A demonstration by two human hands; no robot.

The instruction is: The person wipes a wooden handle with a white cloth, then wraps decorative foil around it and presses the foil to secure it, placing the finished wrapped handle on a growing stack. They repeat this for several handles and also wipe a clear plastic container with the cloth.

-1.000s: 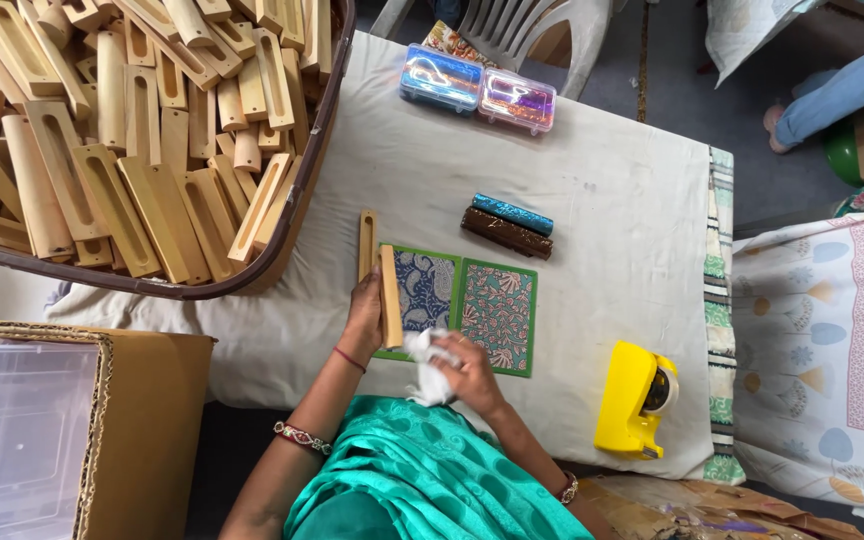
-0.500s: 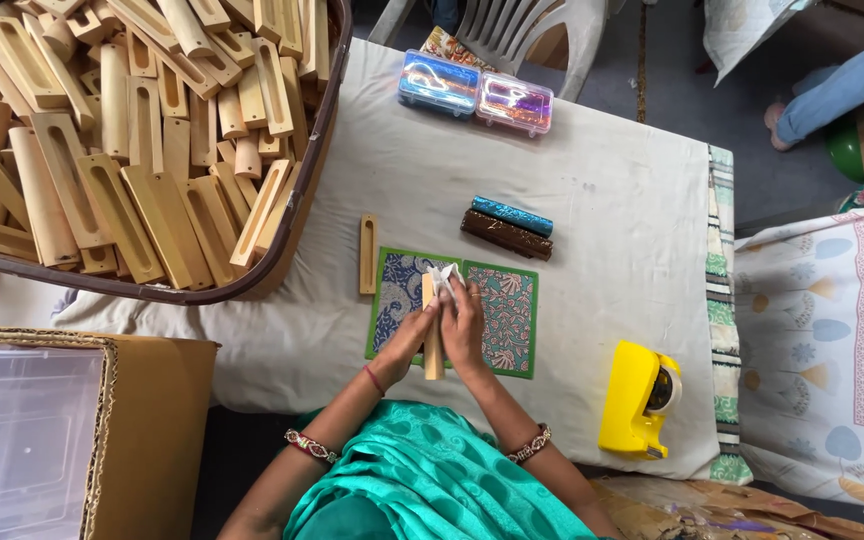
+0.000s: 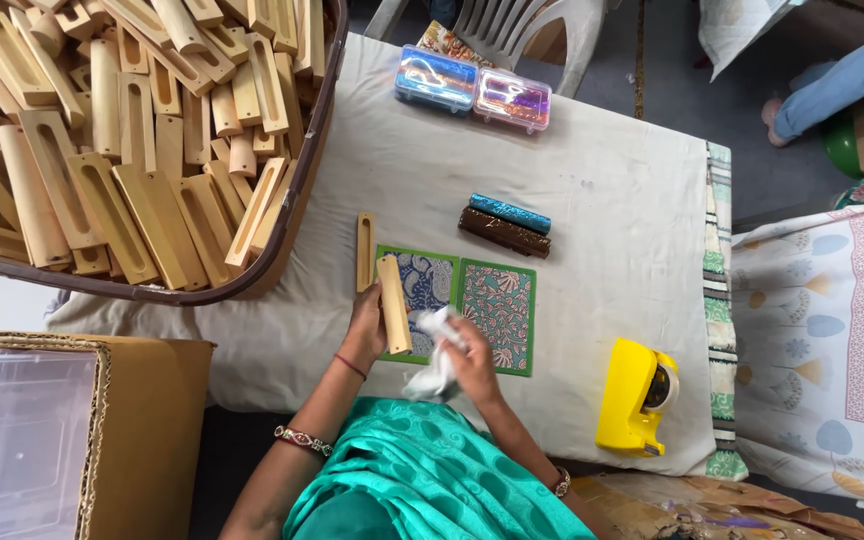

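So the left hand (image 3: pixel 365 322) is wrapped around a plain wooden block (image 3: pixel 393 303), fingers clenched on its lower end, holding it pretty much upright over the near edge of the table (image 3: pixel 602 190). The right hand (image 3: pixel 472 358) is bunched up around a white cloth (image 3: pixel 432 355), fingers closed on it, just beside the block. Both hands sit over two patterned sheets with green borders (image 3: pixel 497 315) lying flat near that same near edge.

Just left of the sheets there's another slotted wooden piece (image 3: pixel 365 250) lying on the table, not touched. Toward the middle, two decorated sticks (image 3: pixel 505 223), one blue, one dark brown, lie side by side. A yellow tape dispenser (image 3: pixel 632 395) sits at the near right corner, two clear plastic boxes (image 3: pixel 472 90) at the far edge. A big basket (image 3: pixel 282 230) of wooden pieces overlaps the left edge.
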